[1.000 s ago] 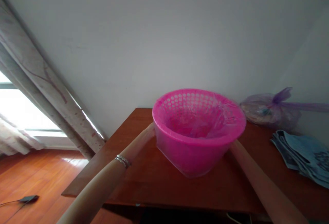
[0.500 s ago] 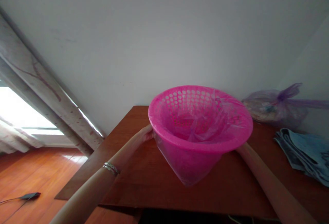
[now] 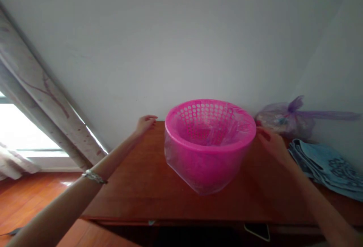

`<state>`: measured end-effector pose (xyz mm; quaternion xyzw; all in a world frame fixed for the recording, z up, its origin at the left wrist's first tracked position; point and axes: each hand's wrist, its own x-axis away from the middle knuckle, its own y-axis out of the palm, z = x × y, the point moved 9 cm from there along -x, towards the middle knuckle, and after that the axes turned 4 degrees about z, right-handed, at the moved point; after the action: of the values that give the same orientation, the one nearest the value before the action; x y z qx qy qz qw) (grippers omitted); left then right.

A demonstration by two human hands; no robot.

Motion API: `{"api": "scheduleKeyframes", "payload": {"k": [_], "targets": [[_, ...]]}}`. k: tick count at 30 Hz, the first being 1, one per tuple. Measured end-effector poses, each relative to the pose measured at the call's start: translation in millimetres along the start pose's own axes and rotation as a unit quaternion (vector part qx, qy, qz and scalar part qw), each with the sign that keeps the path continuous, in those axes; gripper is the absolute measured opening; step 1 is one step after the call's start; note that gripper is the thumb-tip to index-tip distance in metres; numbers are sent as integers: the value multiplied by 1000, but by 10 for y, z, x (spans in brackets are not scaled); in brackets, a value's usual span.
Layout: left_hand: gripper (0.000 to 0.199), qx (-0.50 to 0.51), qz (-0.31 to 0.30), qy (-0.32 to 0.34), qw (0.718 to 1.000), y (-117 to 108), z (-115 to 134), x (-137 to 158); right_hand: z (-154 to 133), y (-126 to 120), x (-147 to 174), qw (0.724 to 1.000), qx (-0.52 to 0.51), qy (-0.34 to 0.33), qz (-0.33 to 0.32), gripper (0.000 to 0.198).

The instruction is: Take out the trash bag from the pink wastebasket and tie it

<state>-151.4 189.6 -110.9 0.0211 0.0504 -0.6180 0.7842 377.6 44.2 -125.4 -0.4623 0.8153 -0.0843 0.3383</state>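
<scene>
1. Both hands have let go of the pink basket (image 3: 208, 145) since the earlier frame; it now stands on the table (image 3: 136, 186), near the back edge.
2. Left hand (image 3: 144, 123) hovers open and empty, apart from the rim.
3. Right hand (image 3: 272, 143) is open and empty just beside the rim; the clear liner (image 3: 198, 180) looks fitted.
4. Judged step: release after setting down; any next move means regripping the rim on both sides.

Daylight enters from the bright window (image 3: 17, 133) at the left edge, blown out to white with no detail. The plain grey-white wall (image 3: 181, 42) is evenly and softly lit. The whole picture is soft, slightly blurred. The translucent pink perforated plastic basket (image 3: 208, 152) glows, casting faint shade on the reddish-brown wooden worktop (image 3: 136, 186). Wide-angle stretching slants the patterned curtain (image 3: 42, 99) towards the left corner.
</scene>
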Motion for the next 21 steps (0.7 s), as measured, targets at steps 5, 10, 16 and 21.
{"api": "scheduleKeyframes", "payload": {"k": [5,10,16,21], "targets": [[28,-265,-96,364,887,924,1592,125,-1610,-338,-31,954,75,-291,-10,36],[56,-435,-360,482,670,2616,1689,977,-2151,344,-22,895,145,-341,-248,45],[78,-522,-445,414,599,3096,1104,889,-1870,217,13,893,240,-284,-254,54],[83,-509,-430,348,660,2934,867,447,-1898,-3,219,909,155,-295,-250,43]]}}
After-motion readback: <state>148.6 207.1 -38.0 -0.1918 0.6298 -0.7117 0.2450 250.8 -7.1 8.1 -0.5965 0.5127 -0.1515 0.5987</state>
